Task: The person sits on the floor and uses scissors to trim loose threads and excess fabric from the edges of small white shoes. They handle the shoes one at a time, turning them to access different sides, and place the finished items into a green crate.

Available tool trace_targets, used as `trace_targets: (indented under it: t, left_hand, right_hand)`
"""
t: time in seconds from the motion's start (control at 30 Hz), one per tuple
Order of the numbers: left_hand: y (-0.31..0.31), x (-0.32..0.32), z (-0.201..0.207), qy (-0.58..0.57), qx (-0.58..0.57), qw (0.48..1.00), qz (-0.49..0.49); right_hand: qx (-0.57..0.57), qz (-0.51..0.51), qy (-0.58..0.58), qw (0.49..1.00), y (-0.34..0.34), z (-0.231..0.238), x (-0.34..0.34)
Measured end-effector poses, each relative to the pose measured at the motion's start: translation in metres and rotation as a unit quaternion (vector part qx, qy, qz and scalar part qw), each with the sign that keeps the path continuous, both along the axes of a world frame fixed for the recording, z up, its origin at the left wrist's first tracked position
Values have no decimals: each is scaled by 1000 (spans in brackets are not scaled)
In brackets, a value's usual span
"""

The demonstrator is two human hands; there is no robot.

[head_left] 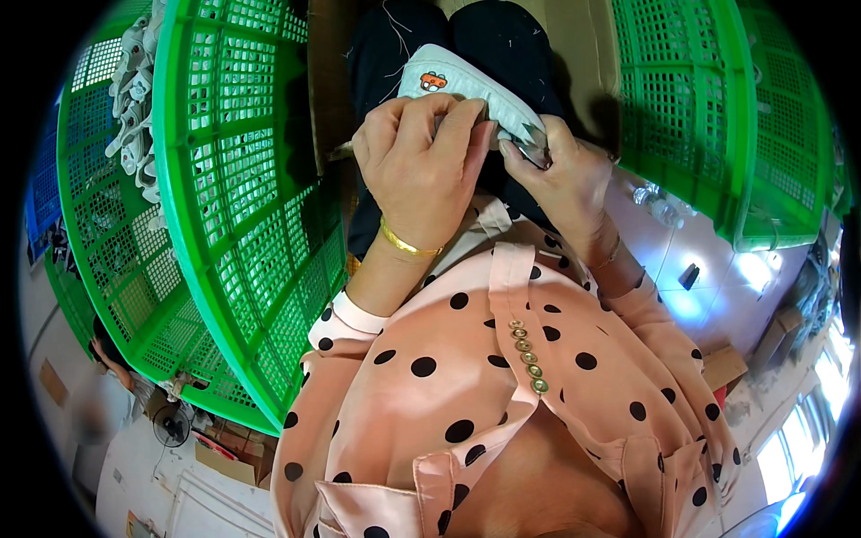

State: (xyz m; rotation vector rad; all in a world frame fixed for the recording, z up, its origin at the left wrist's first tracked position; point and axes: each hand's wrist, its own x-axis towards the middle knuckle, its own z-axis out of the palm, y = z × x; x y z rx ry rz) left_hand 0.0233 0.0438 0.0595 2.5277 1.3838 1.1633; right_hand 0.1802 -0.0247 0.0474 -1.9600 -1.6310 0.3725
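A small white fabric shoe [489, 92] with a little orange-red vehicle motif rests over my dark-trousered lap. My left hand [420, 161], a gold bangle at its wrist, bends its fingers over the near edge and pinches there; what lies under the fingertips is hidden. The right end of the shoe is gripped by my right hand [565, 175], thumb on the near side. Beside that thumb shows a small dark, shiny thing, too covered to name. Loose threads [395, 31] hang by the shoe's far left.
A tall green plastic basket [238, 170] stands close on my left. Behind it, another green basket [117, 251] holds several pale shoe-like pieces [134, 99]. More green baskets [682, 108] stand at right. Cardboard [583, 54] lies beyond my knees. A person [112, 394] is at far left.
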Motion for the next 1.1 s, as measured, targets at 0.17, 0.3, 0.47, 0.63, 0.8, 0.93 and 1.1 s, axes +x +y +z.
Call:
trace_targets:
  t: [0.17, 0.3, 0.47, 0.63, 0.8, 0.93, 1.1]
  left_hand:
    - [-3, 1, -2, -32, -61, 998, 6]
    - [-4, -4, -10, -94, -111, 989, 2]
    - [-2, -8, -9, -104, -133, 986, -9]
    - [5, -13, -7, -73, -138, 987, -47]
    - [12, -16, -1, -61, -180, 978, -87]
    - [13, -22, 1, -135, -259, 947, -133]
    - [6, -22, 7, -206, -357, 897, -162]
  right_hand:
    - [-1, -6, -10, 1000, 0, -1, -1]
    - [2, 0, -26, 1000, 0, 1, -4]
    - [11, 10, -45, 999, 1, 3, -6]
    - [21, 21, -62, 998, 2, 4, -6]
    - [-8, 19, -57, 998, 2, 8, -6]
    - [-29, 14, -24, 999, 1, 13, 0]
    - [-63, 29, 53, 996, -9, 27, 10]
